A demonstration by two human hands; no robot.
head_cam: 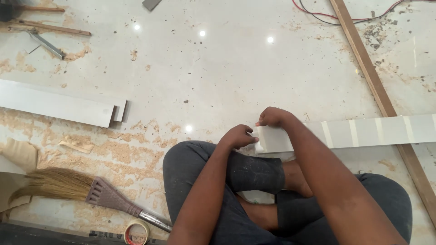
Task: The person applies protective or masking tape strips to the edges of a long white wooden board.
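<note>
The long grey board (345, 133) lies flat on the pale polished floor (236, 77). Left hand (237, 136) pinches the board's near end, fingers curled; right hand (274, 117) grips its top edge there. Left of the board: sawdust, a broom (77, 188), a tape roll (137, 232). No containers seen.
</note>
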